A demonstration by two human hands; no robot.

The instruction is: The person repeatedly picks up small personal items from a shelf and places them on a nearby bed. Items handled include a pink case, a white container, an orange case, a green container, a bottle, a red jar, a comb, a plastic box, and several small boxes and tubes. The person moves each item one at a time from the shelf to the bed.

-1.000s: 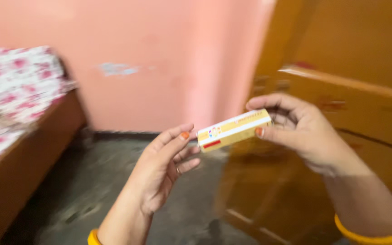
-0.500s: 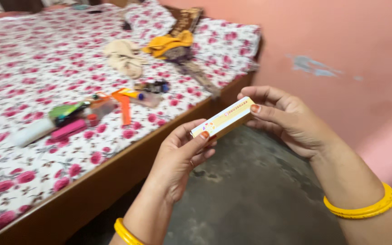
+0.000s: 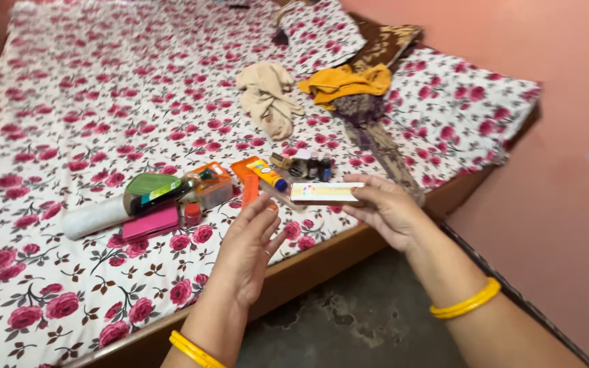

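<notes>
While the right hand point(image 3: 390, 215) pinches one end of a slim yellow-and-white cardboard carton point(image 3: 326, 193) between thumb and fingertips, that carton hangs level in the air, just above the near edge of the bed with the rose-printed white sheet point(image 3: 69, 102). The left hand point(image 3: 247, 245) is spread open, palm up, empty, close under the carton's free end but apart from it. By its look the carton is light and fairly stiff, thin card that would dent under a hard squeeze (the end flaps are likely the weak spot); the flat long faces should give the surest hold, and the printed card may be a little slick. Now the count: one carton in hand, two hands, one yellow bangle point(image 3: 463, 300) on each wrist. On the sheet lie one white cylinder point(image 3: 93, 217), one pink flat case point(image 3: 150, 223), one dark bottle with a green label point(image 3: 161, 194), one small orange tube with a blue cap point(image 3: 266, 174) and a cluster of tiny bottles point(image 3: 311, 167), perhaps three, too small to count surely. Farther back lie one beige crumpled cloth point(image 3: 267, 99) and one mustard-yellow cloth point(image 3: 345, 80).
</notes>
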